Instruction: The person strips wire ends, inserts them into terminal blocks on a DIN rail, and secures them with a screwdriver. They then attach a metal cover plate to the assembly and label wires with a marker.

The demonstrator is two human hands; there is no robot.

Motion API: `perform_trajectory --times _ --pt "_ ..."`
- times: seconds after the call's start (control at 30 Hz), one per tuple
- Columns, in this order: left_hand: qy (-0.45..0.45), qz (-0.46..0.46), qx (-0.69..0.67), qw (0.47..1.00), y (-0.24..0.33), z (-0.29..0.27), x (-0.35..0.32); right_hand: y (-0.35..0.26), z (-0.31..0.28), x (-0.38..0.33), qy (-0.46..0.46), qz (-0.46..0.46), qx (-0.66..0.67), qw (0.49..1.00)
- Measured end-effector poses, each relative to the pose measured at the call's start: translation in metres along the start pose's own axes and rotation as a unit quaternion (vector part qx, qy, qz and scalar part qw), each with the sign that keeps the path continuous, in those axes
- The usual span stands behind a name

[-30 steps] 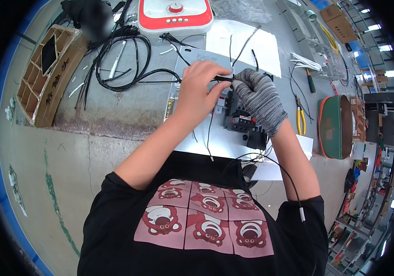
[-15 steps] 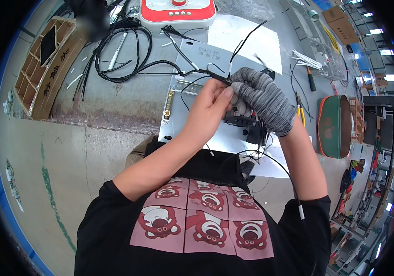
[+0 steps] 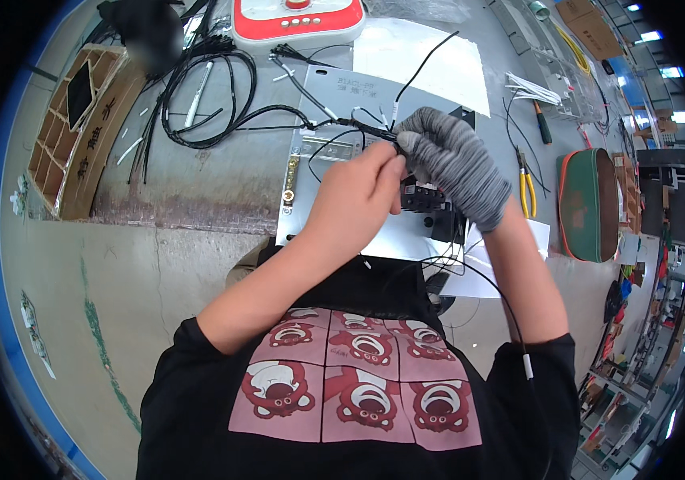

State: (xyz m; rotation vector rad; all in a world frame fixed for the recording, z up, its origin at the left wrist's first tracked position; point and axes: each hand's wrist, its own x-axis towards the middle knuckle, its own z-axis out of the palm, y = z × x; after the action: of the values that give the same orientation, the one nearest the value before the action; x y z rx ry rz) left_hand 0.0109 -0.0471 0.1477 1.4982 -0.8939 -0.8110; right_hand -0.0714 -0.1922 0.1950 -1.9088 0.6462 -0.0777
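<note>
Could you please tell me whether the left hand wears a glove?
No, the left hand is bare, unlike the gloved right hand.

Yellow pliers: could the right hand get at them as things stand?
Probably yes: the pliers lie to the right of the right hand, their handles uncovered. That hand seems to pinch the wire bundle, though, so it would likely have to let go first.

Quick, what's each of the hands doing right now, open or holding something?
Left hand: closed, holding the black wire bundle.
Gloved right hand: closed on the same bundle.
</note>
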Motion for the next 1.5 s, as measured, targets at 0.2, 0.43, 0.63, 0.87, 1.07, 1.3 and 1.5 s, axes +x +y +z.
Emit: perform_trajectory --times 0.2,0.43,0.63,0.87,1.07,1.3,1.5 --pt "0.051 0.19 0.197 0.961 -0.005 0.006 0.034 0.005 -0.04 0.038 -0.017 -0.005 -0.122 0.992" --pt "-0.004 0.291 0.427 0.856 -0.038 -0.028 0.107 0.061 -0.053 0.068 -0.002 -0.002 -0.272 0.962" --pt "-0.101 0.279 0.451 0.842 -0.045 -0.025 0.132 0.071 -0.044 0.066 -0.017 -0.03 -0.362 0.931" --pt "-0.288 0.193 0.442 0.827 -0.046 -0.027 0.166 0.072 -0.055 0.083 -0.123 -0.017 -0.409 0.904" --pt "-0.309 0.169 0.357 0.865 -0.051 -0.03 0.169 0.077 -0.053 0.081 -0.101 -0.038 -0.409 0.906" --pt "-0.27 0.096 0.36 0.888 -0.036 -0.025 0.166 0.083 -0.058 0.074 -0.043 -0.088 -0.311 0.945" --pt "-0.247 0.086 0.336 0.905 -0.038 -0.021 0.162 0.077 -0.06 0.073 -0.019 -0.071 -0.254 0.964"
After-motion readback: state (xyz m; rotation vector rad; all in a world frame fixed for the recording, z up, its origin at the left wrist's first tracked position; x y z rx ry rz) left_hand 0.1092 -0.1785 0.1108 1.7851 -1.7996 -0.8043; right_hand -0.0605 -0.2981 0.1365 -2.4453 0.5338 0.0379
